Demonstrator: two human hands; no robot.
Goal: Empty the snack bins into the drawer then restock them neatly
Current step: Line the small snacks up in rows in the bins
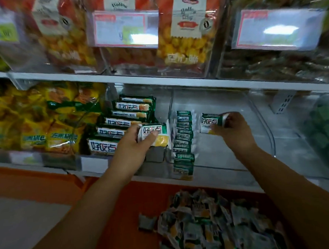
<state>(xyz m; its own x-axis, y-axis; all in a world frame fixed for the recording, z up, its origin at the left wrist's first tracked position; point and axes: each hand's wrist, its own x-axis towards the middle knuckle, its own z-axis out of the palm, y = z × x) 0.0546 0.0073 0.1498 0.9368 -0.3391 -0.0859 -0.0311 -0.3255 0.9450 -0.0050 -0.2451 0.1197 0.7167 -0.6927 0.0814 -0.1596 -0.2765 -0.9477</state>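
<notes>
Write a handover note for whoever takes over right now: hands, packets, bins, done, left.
Left grip holds a green-and-white rectangular foil snack packet at the front of the left clear plastic bin, by its stacked row of matching packets.
Right grip pinches a smaller green-and-white packet inside the right clear plastic bin, beside its single row of small packets; the rest of that bin is bare.
Done: restocking begun in both bins. Left: the heap of loose packets in the orange drawer below.

Snack packs [161, 131] in both hands [131, 144]
</notes>
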